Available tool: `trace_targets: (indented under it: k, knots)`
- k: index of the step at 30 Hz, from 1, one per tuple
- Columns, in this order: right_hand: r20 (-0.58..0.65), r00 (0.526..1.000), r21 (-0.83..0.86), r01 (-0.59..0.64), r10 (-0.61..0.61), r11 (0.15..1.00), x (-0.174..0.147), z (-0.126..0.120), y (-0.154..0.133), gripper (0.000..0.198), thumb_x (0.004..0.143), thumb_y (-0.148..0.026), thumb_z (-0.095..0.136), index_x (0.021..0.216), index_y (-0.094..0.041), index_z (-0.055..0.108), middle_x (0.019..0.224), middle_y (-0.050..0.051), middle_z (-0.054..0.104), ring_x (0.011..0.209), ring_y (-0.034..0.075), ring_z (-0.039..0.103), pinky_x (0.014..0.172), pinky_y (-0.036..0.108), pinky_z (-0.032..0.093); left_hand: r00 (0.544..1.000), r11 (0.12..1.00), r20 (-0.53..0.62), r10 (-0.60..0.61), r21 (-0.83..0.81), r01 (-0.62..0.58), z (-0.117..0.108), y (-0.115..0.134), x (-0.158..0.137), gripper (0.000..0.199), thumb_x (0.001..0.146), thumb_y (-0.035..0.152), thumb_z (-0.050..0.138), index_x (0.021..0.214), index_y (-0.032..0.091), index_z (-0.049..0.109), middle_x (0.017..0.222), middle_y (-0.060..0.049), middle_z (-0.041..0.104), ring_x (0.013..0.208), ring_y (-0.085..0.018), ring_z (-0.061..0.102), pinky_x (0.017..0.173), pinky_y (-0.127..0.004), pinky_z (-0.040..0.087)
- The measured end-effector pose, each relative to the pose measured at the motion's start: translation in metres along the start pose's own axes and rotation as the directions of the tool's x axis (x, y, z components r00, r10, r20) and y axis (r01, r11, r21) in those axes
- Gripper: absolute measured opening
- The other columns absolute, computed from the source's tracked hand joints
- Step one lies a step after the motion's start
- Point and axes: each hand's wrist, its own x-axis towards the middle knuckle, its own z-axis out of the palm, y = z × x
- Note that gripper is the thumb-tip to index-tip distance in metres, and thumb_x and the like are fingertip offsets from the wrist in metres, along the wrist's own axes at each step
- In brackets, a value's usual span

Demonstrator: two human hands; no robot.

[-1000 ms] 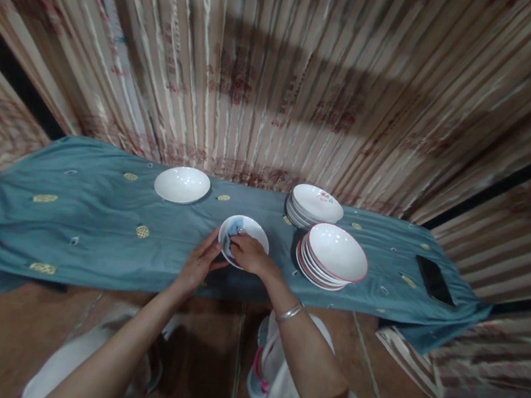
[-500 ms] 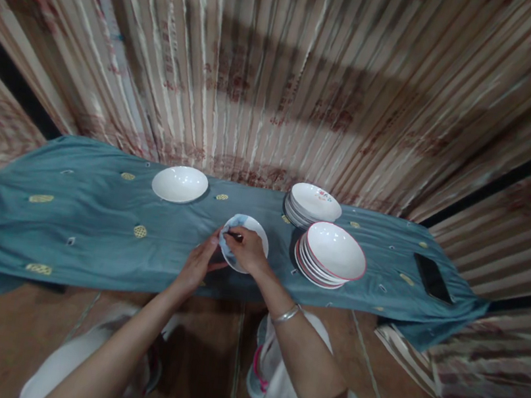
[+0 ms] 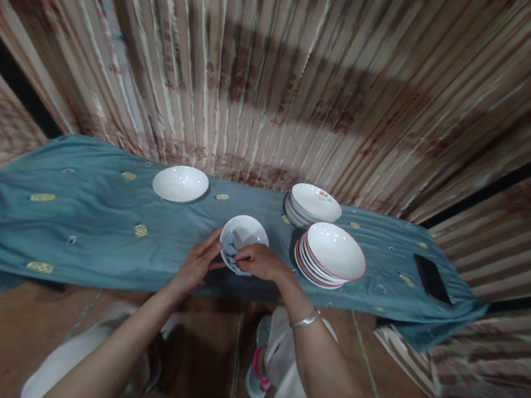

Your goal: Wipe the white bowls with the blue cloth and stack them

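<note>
A small white bowl (image 3: 253, 229) is in front of me near the table's front edge. My left hand (image 3: 199, 259) grips its left side, thumb at the rim and fingers partly hidden beneath. In my right hand (image 3: 259, 261) is a crumpled light-blue cloth (image 3: 231, 247), pressed against the inside of the bowl at its lower left. To the right stands a stack of white bowls with red rims (image 3: 336, 251). Behind that is a stack of white plates (image 3: 315, 202), the top one with a floral print. A shallow white dish (image 3: 180, 184) sits alone at the back left.
A teal patterned cloth (image 3: 93, 220) covers the long narrow table. A black phone (image 3: 432, 278) lies at its right end. Pleated curtains (image 3: 271, 93) hang close behind. Dark poles (image 3: 491, 186) slant along both sides.
My right hand has moved the cloth from the bowl's upper-left rim down to its lower-left inside. The left hand keeps its hold, and the other dishes have stayed put.
</note>
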Motion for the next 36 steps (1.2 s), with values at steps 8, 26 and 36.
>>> trace_targets:
  k: [8, 26, 36]
  knots:
    - [-0.132, 0.968, -0.405, -0.25, 0.214, 0.879, -0.005, 0.002, 0.001, 0.031, 0.089, -0.013, 0.05, 0.105, -0.017, 0.077, 0.112, 0.014, 0.075, 0.107, 0.026, 0.068, 0.088, 0.031, 0.049, 0.999, 0.999, 0.011, 0.036, 0.0, -0.036, 0.002, 0.002, -0.002, 0.06, 0.076, 0.043, 0.075, 0.133, 0.027, 0.063, 0.147, -0.005, 0.056, 0.132, -0.035, 0.053, 0.081, -0.039, 0.064]
    - [-0.445, 0.892, -0.225, -0.196, 0.078, 0.955, 0.021, 0.022, 0.002, 0.05, 0.094, -0.014, 0.045, 0.144, -0.007, 0.042, 0.151, 0.024, 0.042, 0.135, 0.029, 0.048, 0.111, 0.042, 0.041, 0.999, 0.996, -0.003, 0.04, -0.074, -0.04, 0.0, -0.002, -0.001, 0.071, 0.071, 0.047, 0.079, 0.136, 0.025, 0.061, 0.142, -0.008, 0.06, 0.129, -0.036, 0.055, 0.085, -0.046, 0.063]
    - [-0.228, 0.969, -0.01, 0.099, -0.099, 0.995, 0.022, 0.03, -0.003, 0.041, 0.092, -0.017, 0.052, 0.133, -0.013, 0.06, 0.144, 0.017, 0.056, 0.134, 0.028, 0.051, 0.11, 0.043, 0.041, 0.998, 0.989, -0.066, -0.016, -0.146, 0.006, -0.005, -0.005, 0.004, 0.06, 0.071, 0.035, 0.081, 0.128, 0.026, 0.067, 0.134, -0.006, 0.065, 0.121, -0.032, 0.062, 0.083, -0.043, 0.063]
